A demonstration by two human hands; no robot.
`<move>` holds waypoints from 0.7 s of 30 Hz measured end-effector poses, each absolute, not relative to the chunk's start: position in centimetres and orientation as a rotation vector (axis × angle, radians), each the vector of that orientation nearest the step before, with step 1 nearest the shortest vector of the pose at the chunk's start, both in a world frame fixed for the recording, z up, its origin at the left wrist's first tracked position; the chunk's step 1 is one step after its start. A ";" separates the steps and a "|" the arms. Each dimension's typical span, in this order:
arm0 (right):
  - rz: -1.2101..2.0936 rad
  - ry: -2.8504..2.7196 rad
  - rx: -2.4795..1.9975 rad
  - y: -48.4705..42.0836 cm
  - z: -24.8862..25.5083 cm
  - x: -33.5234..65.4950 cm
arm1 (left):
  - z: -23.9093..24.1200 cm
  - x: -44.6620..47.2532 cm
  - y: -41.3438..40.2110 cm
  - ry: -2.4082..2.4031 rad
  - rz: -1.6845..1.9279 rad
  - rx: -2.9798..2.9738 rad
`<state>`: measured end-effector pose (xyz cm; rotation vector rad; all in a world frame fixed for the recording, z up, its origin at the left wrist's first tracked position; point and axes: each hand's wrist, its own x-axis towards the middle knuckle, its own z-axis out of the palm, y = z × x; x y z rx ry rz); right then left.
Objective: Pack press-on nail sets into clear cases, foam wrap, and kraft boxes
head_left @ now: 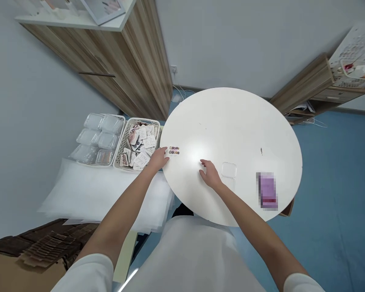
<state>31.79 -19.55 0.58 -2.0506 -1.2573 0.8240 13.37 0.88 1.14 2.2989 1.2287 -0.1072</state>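
Note:
My left hand [159, 159] is at the left edge of the white round table [231, 109], thumb and forefinger apart. Right beside its fingertips lies a small card with rows of coloured dots [174, 151]; whether the fingers touch it I cannot tell. My right hand [210, 174] hovers over or rests on the table, its fingers apart and nothing between them. Just right of that hand sits a clear plastic clamshell box [229, 170], lid folded open, partly hard to see against the white top.
Left of the table stand a basket of printed cards [123, 162] and a basket of clear plastic boxes [109, 129]. White sheets [103, 186] lie in front of them. A blurred purple item [267, 190] is on the table's right. A wooden cabinet [140, 61] rises behind.

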 end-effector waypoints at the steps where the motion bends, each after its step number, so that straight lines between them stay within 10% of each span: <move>1: 0.860 -1.313 -2.052 -18.0 0.2 31.5 | 1.0 13.5 1.7 1.205 -0.159 2.341; 21: 0.825 -1.363 -2.377 -5.3 -2.7 27.0 | -2.1 14.6 4.2 1.092 -0.238 2.264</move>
